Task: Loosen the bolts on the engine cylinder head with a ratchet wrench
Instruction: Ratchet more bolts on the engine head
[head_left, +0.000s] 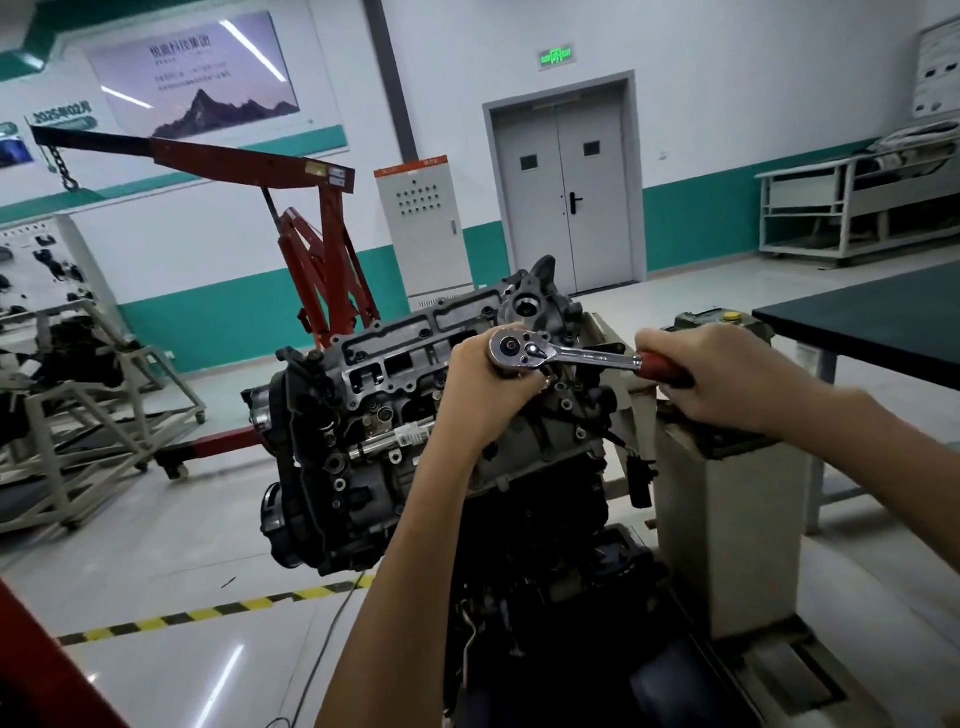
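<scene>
Far left, beyond open floor (156, 519), stands a red hoist (322, 218). At centre we see the cylinder head (395, 358), tilted atop the engine. Our left hand (483, 384) curls its fingers (524, 382) round the head of the ratchet wrench (566, 356), over the cylinder head's right end. Our right hand (727, 379) grips the red handle (665, 366), above a grey stand (727, 519). A dark counter (883, 322) edges in further right.

L-side banner (62, 111): "2025年02月"; green exit sign (557, 56) over door (566, 197); poster (197, 78) txt too blurry.
</scene>
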